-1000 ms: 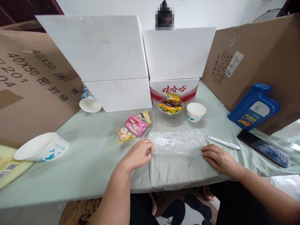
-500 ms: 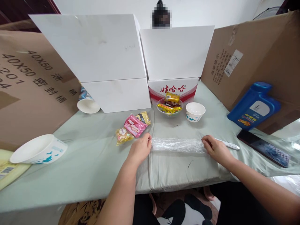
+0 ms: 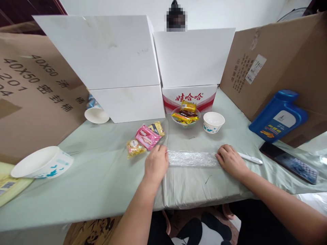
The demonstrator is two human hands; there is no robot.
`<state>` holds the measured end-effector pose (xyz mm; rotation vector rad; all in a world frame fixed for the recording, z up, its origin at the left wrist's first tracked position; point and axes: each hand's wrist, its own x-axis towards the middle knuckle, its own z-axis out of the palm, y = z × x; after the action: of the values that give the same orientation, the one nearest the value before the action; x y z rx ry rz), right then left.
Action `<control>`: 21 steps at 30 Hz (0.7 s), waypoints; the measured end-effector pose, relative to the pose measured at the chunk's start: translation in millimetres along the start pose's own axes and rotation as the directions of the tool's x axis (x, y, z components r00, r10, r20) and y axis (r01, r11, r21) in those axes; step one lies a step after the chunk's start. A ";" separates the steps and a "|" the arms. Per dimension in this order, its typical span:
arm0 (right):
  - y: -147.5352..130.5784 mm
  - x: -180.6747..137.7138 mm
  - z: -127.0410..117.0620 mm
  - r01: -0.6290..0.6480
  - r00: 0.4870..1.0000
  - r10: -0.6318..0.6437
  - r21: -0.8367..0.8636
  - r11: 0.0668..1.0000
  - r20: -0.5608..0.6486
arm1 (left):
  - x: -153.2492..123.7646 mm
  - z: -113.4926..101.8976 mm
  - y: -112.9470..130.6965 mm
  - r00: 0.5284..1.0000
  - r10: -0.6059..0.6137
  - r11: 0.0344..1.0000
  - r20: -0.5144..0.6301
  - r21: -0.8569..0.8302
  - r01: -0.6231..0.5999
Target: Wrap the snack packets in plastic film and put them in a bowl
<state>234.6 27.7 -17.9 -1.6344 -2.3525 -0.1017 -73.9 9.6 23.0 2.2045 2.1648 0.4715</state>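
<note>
A long folded strip of clear plastic, crinkled like bubble wrap (image 3: 192, 159), lies flat on the cloth in front of me. My left hand (image 3: 156, 162) is closed over its left end, fingers curled with the knuckles up. My right hand (image 3: 230, 161) grips the opposite end, its fingers bent down over the plastic. Just behind my right hand lies a white, slim-handled tool (image 3: 250, 158), partly hidden by the hand. Close to my left hand are a pink snack packet (image 3: 147, 136), a yellow wrapped snack (image 3: 135, 148) and a gold packet (image 3: 157, 128).
A clear bowl of wrapped snacks (image 3: 186, 117) and a white paper bowl (image 3: 213, 123) stand behind the strip. At right are a blue bottle (image 3: 278, 115) and a phone (image 3: 288, 163). White boxes (image 3: 125, 102) and cardboard boxes (image 3: 258, 78) border the table. A large paper bowl (image 3: 43, 163) sits left.
Both hands have moved inward along the strip, so less of it shows between them. My left hand has rolled over with its knuckles up, and my right hand has lowered flatter onto its end.
</note>
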 end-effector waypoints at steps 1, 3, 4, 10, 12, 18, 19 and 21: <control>0.0 -1.2 -1.2 0.003 1.000 -0.003 0.062 0.998 -0.005 | -4.3 -1.7 8.9 0.996 0.088 0.995 0.030 -0.058 -0.086; -0.8 -6.2 -4.3 -0.025 1.000 0.028 0.217 0.976 -0.011 | -14.4 -0.8 27.2 0.945 0.300 0.942 0.128 -0.193 -0.273; -1.7 -10.1 -6.2 -0.055 0.998 0.058 0.306 0.950 -0.001 | -19.6 1.8 35.7 0.908 0.380 0.912 0.179 -0.233 -0.336; -12.5 -47.3 -34.9 -0.286 0.958 0.165 0.759 0.585 0.234 | -40.2 24.5 58.9 0.806 0.473 0.871 0.355 -0.324 -0.369; -17.9 -59.0 -52.8 -0.310 0.944 0.063 0.809 0.499 0.323 | -42.3 26.0 58.2 0.752 0.553 0.823 0.359 -0.376 -0.425; -30.3 -51.0 -97.2 -0.390 0.862 -0.266 0.899 0.198 0.432 | -42.5 18.5 57.7 0.526 0.787 0.606 0.324 -0.569 -0.557; -31.4 -41.8 -98.8 -0.389 0.874 -0.261 0.912 0.130 0.410 | -41.7 18.6 58.0 0.508 0.795 0.596 0.331 -0.582 -0.553; -33.2 -19.3 -95.5 -0.407 0.891 -0.216 0.914 0.012 0.399 | -39.7 21.1 57.7 0.495 0.795 0.599 0.351 -0.585 -0.547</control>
<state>227.5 -22.0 71.9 -0.9266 -1.4914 1.7975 -12.7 -27.5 7.6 2.4242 0.7093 0.1472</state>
